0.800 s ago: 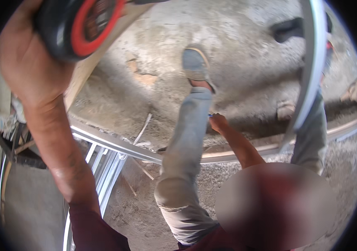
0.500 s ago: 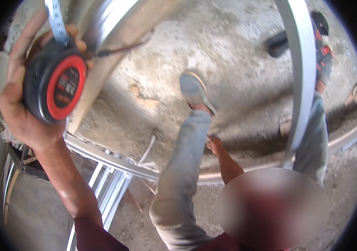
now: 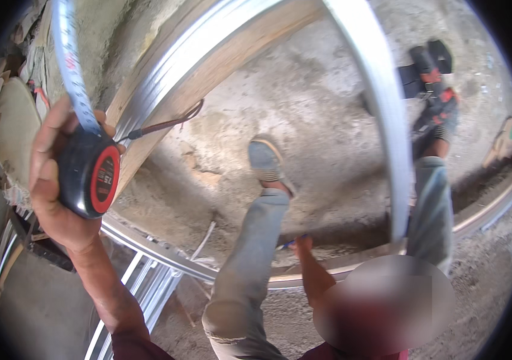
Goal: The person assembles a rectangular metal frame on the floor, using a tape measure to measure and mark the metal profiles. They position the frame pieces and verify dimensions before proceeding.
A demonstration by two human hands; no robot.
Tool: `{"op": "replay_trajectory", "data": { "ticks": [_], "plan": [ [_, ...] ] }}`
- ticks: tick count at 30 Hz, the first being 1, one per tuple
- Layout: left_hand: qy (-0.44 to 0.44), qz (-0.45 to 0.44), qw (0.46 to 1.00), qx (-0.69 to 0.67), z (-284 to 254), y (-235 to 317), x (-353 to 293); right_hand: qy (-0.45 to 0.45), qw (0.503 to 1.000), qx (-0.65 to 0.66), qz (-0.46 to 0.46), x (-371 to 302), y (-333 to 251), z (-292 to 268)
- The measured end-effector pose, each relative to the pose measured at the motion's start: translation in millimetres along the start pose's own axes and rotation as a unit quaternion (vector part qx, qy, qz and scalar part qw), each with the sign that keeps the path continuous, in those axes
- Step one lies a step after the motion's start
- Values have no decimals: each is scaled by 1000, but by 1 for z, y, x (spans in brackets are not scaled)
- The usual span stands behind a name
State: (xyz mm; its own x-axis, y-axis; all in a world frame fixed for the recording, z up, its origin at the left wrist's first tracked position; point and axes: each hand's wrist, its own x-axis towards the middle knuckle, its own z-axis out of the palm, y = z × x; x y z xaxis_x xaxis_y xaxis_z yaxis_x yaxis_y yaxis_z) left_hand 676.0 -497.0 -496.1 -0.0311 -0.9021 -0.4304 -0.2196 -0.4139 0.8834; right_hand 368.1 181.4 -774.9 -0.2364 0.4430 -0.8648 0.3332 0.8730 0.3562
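My left hand (image 3: 58, 180) is wrapped round a black and red tape measure (image 3: 91, 171), held up at the left. Its pale blade (image 3: 70, 66) is drawn out and runs upward out of view. A dark wrist strap (image 3: 166, 125) trails from the case, beside a silver metal channel (image 3: 178, 60) lying along a wooden board (image 3: 214, 75). Low down near the middle, my right hand (image 3: 302, 244) is small in view, its fingers closed on a thin blue pen-like thing (image 3: 285, 245). It is close to the curved-looking wooden edge (image 3: 292, 279).
Another metal channel (image 3: 382, 102) rises on the right. My grey shoe (image 3: 265, 157) stands on the rough concrete floor (image 3: 226, 138). Black and red gear (image 3: 433, 78) lies by my right foot, a pale glove (image 3: 505, 141) farther right. Metal profiles (image 3: 151, 288) lie lower left.
My left hand and the tape measure have moved down and slightly right in view, with more blade showing. The view has shifted. The blue thing at my right hand now shows more clearly.
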Motion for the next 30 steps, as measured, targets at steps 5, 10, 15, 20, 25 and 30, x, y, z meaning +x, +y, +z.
{"op": "replay_trajectory", "data": {
  "ticks": [5,10,15,20,25,30],
  "plan": [
    [62,11,977,205,13,30,-53,-137,985,-100,-29,-162,-51,-53],
    [-51,71,981,172,73,93,-42,-243,966,-21,-86,-278,-135,-89],
    [-74,59,983,156,134,167,-44,-306,945,-18,-118,-392,-279,-162],
    [-112,69,978,163,230,222,-14,-371,909,52,-181,-480,-392,-236],
    [-111,67,974,187,314,270,21,-302,880,-54,-364,-528,-467,-307],
    [-110,37,972,202,379,302,60,-275,880,22,-387,-552,-514,-382]
  ]
}}
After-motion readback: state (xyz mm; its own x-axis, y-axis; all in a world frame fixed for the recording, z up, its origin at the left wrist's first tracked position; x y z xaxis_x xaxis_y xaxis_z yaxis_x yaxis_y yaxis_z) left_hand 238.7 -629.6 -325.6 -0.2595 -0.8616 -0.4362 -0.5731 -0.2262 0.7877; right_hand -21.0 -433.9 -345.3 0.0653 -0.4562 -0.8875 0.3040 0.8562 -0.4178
